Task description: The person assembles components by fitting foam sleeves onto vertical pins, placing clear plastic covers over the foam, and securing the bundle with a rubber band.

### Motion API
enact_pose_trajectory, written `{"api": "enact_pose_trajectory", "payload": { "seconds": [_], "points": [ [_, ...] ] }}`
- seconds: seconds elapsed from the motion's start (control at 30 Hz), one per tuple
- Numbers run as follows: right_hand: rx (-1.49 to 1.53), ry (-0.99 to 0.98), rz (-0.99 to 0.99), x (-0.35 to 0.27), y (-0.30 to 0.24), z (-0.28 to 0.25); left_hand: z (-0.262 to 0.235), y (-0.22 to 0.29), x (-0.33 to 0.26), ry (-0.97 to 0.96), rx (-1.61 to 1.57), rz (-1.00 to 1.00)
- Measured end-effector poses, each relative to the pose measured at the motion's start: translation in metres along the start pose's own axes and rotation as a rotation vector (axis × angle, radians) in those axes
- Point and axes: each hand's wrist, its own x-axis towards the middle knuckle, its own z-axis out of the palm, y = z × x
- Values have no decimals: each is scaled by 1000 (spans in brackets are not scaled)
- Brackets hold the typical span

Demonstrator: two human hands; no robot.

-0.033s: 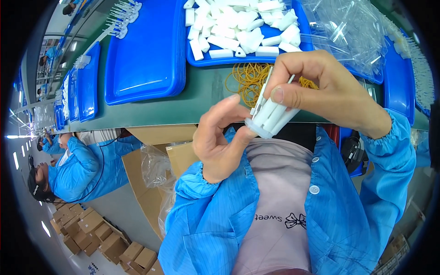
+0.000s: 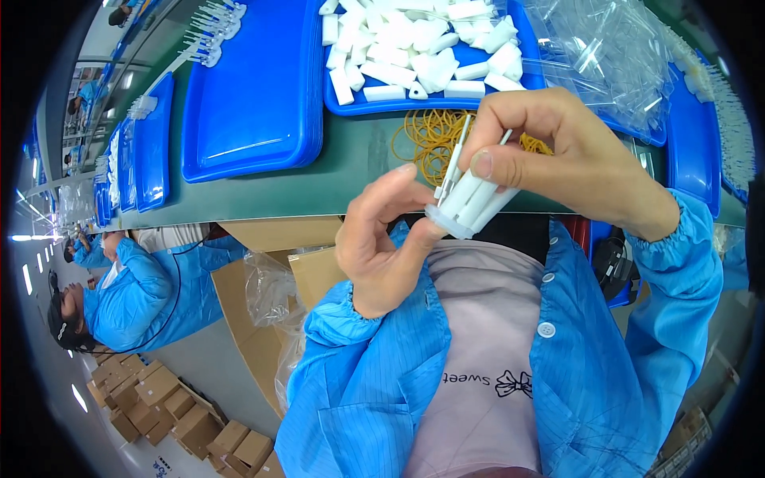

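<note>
In front of my chest, over the table's near edge, both hands meet at a white pronged plastic part [image 2: 452,224] with a round, translucent base. My left hand [image 2: 382,243] is closed, pinching the rim of that base between thumb and fingertip. My right hand [image 2: 550,155] grips the upper part from above, thumb and fingers around the white pieces [image 2: 480,203] standing on the base. Thin white prongs [image 2: 454,159] stick up beside my right fingers. My right palm hides part of the pieces. Yellow rubber bands [image 2: 430,143] lie just behind on the green table [image 2: 351,179].
A blue tray [image 2: 339,102] of white blocks stands behind my hands. Left of it are stacked blue trays [image 2: 255,119] with pronged white parts [image 2: 215,32] on top. Clear plastic pieces [image 2: 606,56] heap at right. An open carton [image 2: 247,319] and a seated co-worker [image 2: 151,295] are at left.
The thin prongs by my right fingers have shifted very slightly to the left. Both hands keep their hold in nearly the same place.
</note>
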Motion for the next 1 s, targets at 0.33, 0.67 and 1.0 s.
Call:
{"api": "enact_pose_trajectory", "payload": {
  "seconds": [0.33,0.67,1.0],
  "points": [
    [-706,74,-326,34,21,-12,-9,-12,5,44,-154,-272],
    [-1419,157,-530,80,57,-19,-29,-24,-4,108,-84,-246],
    [-380,215,-234,74,37,-34,-32,-25,-1,95,124,-15]
  ]
}}
